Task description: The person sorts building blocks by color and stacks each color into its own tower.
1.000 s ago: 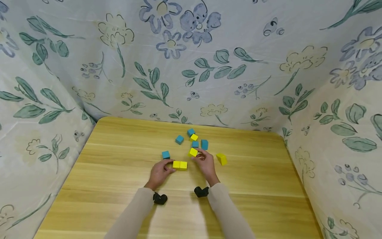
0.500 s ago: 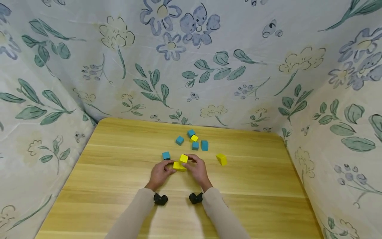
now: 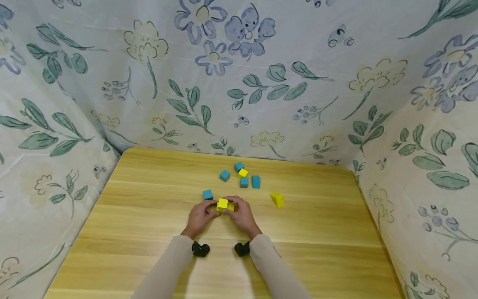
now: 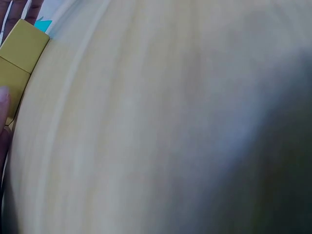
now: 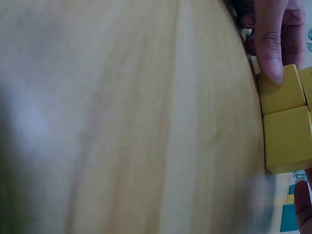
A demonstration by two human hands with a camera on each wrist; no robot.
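Note:
Two yellow cubes sit side by side on the table; the left one (image 5: 286, 95) and the right one (image 5: 288, 140) touch. My left hand (image 3: 198, 218) holds the left cube between thumb and fingers. With my right hand (image 3: 243, 216) I pinch a third yellow cube (image 3: 223, 203) over the left cube; it looks to be on top of it, though the head view partly hides the contact. In the right wrist view, my left thumb presses the lower left cube. The left wrist view catches yellow blocks (image 4: 25, 45) only at its left edge.
A blue cube (image 3: 207, 194) lies just behind my left hand. Farther back are blue cubes (image 3: 224, 175), a yellow cube (image 3: 242, 172) and a taller blue block (image 3: 255, 181). A yellow block (image 3: 277, 199) lies to the right. Floral cloth (image 3: 209, 104) surrounds the wooden table (image 3: 321, 224).
My right hand has carried the third yellow cube leftward and toward me, from beyond the pair to over the left cube. My left hand has stayed on the left cube.

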